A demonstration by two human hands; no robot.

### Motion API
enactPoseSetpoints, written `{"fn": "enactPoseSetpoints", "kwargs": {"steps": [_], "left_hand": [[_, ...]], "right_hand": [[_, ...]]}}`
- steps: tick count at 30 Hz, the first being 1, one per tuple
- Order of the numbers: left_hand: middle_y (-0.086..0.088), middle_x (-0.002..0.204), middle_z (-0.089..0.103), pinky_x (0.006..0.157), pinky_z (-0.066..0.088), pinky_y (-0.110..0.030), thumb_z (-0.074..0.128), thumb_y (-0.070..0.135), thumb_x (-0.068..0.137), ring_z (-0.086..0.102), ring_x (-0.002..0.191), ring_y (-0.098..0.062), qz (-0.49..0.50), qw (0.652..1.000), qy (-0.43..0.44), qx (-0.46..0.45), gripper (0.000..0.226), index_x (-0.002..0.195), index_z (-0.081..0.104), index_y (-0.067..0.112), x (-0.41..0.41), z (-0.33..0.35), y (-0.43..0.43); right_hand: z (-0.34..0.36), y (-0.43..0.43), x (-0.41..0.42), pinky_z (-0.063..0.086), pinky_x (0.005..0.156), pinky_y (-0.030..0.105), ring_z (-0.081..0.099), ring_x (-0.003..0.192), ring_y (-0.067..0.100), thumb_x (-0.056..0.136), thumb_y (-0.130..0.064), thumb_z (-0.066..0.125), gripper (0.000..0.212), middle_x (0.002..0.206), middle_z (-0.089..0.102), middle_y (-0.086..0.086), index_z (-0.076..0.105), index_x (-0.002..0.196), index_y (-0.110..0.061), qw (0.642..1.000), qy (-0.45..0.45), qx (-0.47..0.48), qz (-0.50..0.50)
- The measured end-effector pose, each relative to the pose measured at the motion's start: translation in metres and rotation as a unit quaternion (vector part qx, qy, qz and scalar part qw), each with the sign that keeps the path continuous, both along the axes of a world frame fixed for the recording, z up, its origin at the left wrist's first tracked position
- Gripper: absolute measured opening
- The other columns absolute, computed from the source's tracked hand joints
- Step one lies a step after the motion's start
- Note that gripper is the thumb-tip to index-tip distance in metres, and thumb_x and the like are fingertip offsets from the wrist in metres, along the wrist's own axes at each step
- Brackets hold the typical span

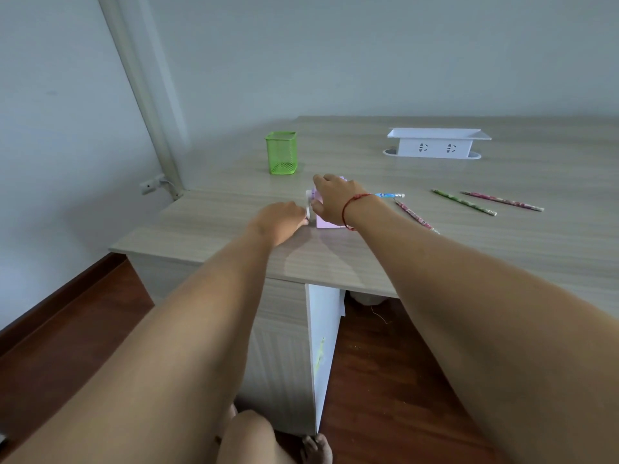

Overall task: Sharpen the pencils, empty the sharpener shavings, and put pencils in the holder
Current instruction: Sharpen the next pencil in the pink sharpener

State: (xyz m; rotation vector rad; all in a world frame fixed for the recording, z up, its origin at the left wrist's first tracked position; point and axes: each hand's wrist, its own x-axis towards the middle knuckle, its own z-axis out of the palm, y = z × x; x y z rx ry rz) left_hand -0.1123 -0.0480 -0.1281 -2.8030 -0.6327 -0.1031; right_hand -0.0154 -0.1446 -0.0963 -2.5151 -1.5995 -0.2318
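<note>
A small pink sharpener (324,222) stands on the wooden desk (502,249). My right hand (335,199) lies over its top and holds it down. My left hand (281,222) is closed at the white crank (308,209) on the sharpener's left side. A blue pencil (390,195) sticks out to the right from behind my right wrist. A pink patterned pencil (415,218) lies just right of that wrist. Farther right lie a green pencil (464,202) and another pink pencil (502,201). The green mesh holder (282,153) stands behind the sharpener and looks empty.
A white socket box (435,144) sits at the back of the desk. The desk's front edge runs under my forearms, with a white drawer unit (321,346) below. Dark wooden floor and my foot (316,448) show underneath. A wall outlet (149,186) is at the left.
</note>
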Motion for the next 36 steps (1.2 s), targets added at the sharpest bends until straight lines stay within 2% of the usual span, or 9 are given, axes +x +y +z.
{"fn": "enactPoseSetpoints", "kwargs": {"steps": [5,8,12,17,20,24,28,32,36], "left_hand": [[-0.022,0.112,0.062,0.082,0.046,-0.04,0.036,0.017,0.1,0.06,0.104,-0.038,-0.005,1.0,0.001,0.027,0.031,0.111,0.06,0.001,0.009,0.002,0.013],[-0.021,0.112,0.062,0.079,0.045,-0.039,0.036,0.012,0.098,0.06,0.104,-0.039,-0.006,0.999,-0.002,0.037,0.029,0.116,0.058,0.006,0.012,0.004,0.014],[-0.022,0.095,0.063,0.064,0.044,-0.038,0.045,0.013,0.092,0.063,0.091,-0.039,-0.044,0.996,-0.05,0.061,0.02,0.102,0.063,0.009,0.02,0.034,0.029],[-0.02,0.087,0.06,0.058,0.038,-0.036,0.039,0.023,0.098,0.06,0.082,-0.038,-0.064,0.991,-0.103,0.051,0.022,0.093,0.057,0.01,0.022,0.052,0.033],[-0.019,0.081,0.056,0.055,0.032,-0.036,0.039,0.019,0.097,0.059,0.076,-0.039,-0.072,0.986,-0.134,0.066,0.019,0.093,0.055,0.009,0.01,0.05,0.024],[-0.024,0.092,0.06,0.06,0.035,-0.04,0.036,0.02,0.1,0.06,0.081,-0.042,-0.08,0.982,-0.166,0.049,0.024,0.106,0.055,0.006,-0.01,0.046,0.003],[-0.021,0.107,0.062,0.074,0.046,-0.044,0.038,0.01,0.097,0.063,0.093,-0.04,-0.102,0.987,-0.112,0.053,0.034,0.129,0.049,0.009,-0.031,0.013,-0.011],[-0.018,0.11,0.064,0.081,0.047,-0.039,0.038,0.017,0.1,0.062,0.103,-0.037,-0.029,0.999,-0.032,0.022,0.027,0.115,0.056,0.006,-0.016,-0.005,-0.01],[-0.019,0.118,0.061,0.086,0.046,-0.039,0.034,0.014,0.1,0.06,0.109,-0.037,0.009,0.999,-0.007,0.039,0.031,0.117,0.057,0.002,0.008,-0.001,0.006]], "right_hand": [[0.002,-0.003,0.001,0.04,0.099,0.037,0.048,0.125,0.034,0.099,-0.029,0.037,0.041,0.137,0.048,0.014,0.042,0.131,-0.004,1.0,-0.009,0.012,0.009],[0.002,-0.005,0.0,0.041,0.097,0.038,0.049,0.124,0.034,0.098,-0.03,0.039,0.042,0.137,0.048,0.013,0.042,0.131,-0.005,1.0,-0.01,0.014,0.015],[-0.006,-0.006,0.003,0.044,0.092,0.041,0.051,0.119,0.034,0.099,-0.031,0.037,0.04,0.135,0.047,0.009,0.041,0.131,-0.009,0.999,-0.015,0.03,0.012],[-0.001,-0.002,0.004,0.044,0.095,0.04,0.05,0.121,0.033,0.101,-0.034,0.035,0.045,0.138,0.046,0.008,0.036,0.139,-0.011,0.999,-0.032,0.013,-0.007],[0.003,0.0,0.005,0.041,0.1,0.04,0.047,0.127,0.032,0.101,-0.036,0.034,0.046,0.141,0.042,0.01,0.034,0.14,-0.011,0.999,-0.028,-0.017,-0.001],[0.006,0.0,0.006,0.038,0.104,0.04,0.045,0.13,0.034,0.101,-0.036,0.035,0.047,0.143,0.041,0.012,0.033,0.141,-0.012,0.999,-0.02,-0.028,-0.002],[0.01,-0.003,0.005,0.036,0.105,0.039,0.043,0.131,0.035,0.1,-0.037,0.035,0.047,0.143,0.041,0.014,0.036,0.138,-0.011,0.999,-0.018,-0.035,0.01],[0.004,-0.003,0.005,0.037,0.104,0.039,0.043,0.131,0.035,0.1,-0.035,0.038,0.046,0.145,0.039,0.012,0.036,0.138,-0.011,0.999,-0.009,-0.023,0.029],[0.001,-0.003,0.004,0.037,0.103,0.039,0.041,0.132,0.034,0.099,-0.034,0.041,0.049,0.147,0.036,0.011,0.033,0.141,-0.01,1.0,-0.002,-0.009,0.027]]}}
